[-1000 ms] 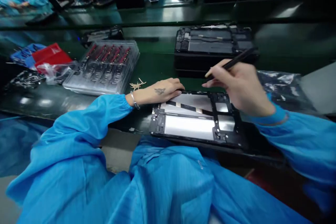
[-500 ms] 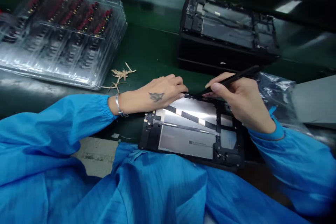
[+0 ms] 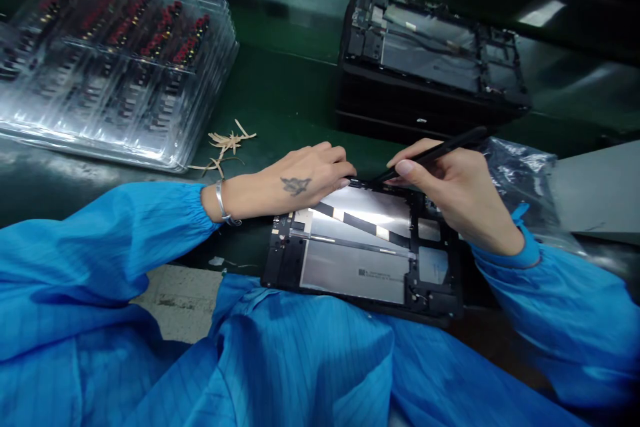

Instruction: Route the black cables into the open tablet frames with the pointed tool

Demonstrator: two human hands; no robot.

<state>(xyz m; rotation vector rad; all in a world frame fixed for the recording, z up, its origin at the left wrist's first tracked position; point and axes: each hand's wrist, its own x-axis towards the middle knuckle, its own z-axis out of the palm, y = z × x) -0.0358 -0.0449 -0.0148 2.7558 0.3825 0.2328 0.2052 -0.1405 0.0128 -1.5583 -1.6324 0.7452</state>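
An opened tablet [image 3: 350, 267] with a silvery inner panel and a dark ribbon cable lies at the table's near edge, against the blue smock. My left hand [image 3: 305, 177] rests over its far left side, fingers bent and closed on the far rim; the fingertips are partly hidden. In my right hand [image 3: 453, 187] are slim black tweezers [image 3: 445, 147], gripped like a pen between thumb and fingers. Their tip points down and left at the tablet's far rim, a little right of my left fingers. Whether the tip holds anything is too small to tell.
Stacked clear plastic trays [image 3: 150, 93] with red and black small parts stand at left. Tan strips [image 3: 227, 143] lie beside them. Another opened tablet [image 3: 430, 47] tops a dark stack at the back right. A clear plastic bag [image 3: 523, 180] lies right of my right hand.
The tweezers' tip has shifted slightly left along the tablet's far rim, toward my left fingers. My left hand keeps its place on the tablet; the whole view has shifted slightly.
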